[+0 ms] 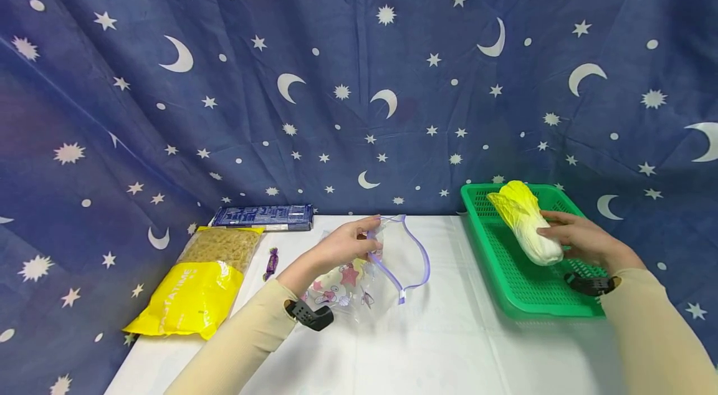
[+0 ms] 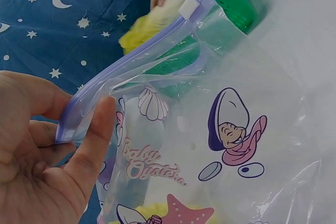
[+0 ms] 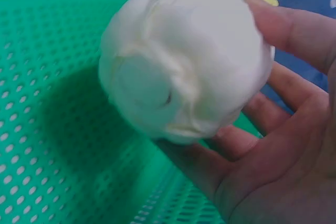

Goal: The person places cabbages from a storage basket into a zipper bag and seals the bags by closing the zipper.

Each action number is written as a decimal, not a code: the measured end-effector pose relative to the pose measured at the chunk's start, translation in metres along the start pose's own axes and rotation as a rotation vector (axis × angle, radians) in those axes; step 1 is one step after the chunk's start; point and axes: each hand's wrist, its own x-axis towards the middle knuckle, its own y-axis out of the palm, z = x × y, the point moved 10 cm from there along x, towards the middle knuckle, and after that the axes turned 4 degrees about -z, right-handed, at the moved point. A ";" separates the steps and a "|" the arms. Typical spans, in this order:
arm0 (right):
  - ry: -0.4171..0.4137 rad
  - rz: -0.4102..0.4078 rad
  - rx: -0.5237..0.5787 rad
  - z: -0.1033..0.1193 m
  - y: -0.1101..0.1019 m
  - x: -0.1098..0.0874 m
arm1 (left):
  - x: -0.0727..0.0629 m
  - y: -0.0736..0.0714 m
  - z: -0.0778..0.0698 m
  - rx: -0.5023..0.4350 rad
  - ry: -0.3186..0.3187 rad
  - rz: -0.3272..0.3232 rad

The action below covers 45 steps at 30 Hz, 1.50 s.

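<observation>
My right hand (image 1: 589,242) grips a napa cabbage (image 1: 533,234) over the green basket (image 1: 516,289). Its white base faces the right wrist camera, with thumb and fingers around the side. The yellow leaves tilt toward the back of the basket. Over the middle of the table, my left hand (image 1: 349,242) pinches the rim of a clear slider bag (image 1: 348,286), thumb on one side and fingers on the other. The bag's purple-edged mouth gapes to the right. Pink stars and cartoon oysters are printed on it, and something yellow shows low inside it in the left wrist view.
At the left edge lies a yellow pasta bag (image 1: 199,289). A purple-wrapped candy (image 1: 272,263) is beside it. Against the curtain (image 1: 336,121) at the back lies a flat dark-blue package (image 1: 263,217). The table (image 1: 437,345) has a white cover.
</observation>
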 end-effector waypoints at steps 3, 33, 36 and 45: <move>-0.039 -0.006 0.075 0.014 -0.003 -0.003 | 0.000 0.000 -0.001 -0.008 -0.007 -0.003; -0.389 0.144 -0.035 0.129 0.124 -0.031 | 0.002 -0.002 0.001 -0.022 -0.054 -0.023; -0.416 0.166 -0.016 0.133 0.137 -0.034 | 0.003 -0.003 0.000 -0.006 -0.052 -0.028; -0.476 0.202 -0.020 0.132 0.168 -0.043 | 0.002 -0.003 -0.001 0.006 -0.057 -0.032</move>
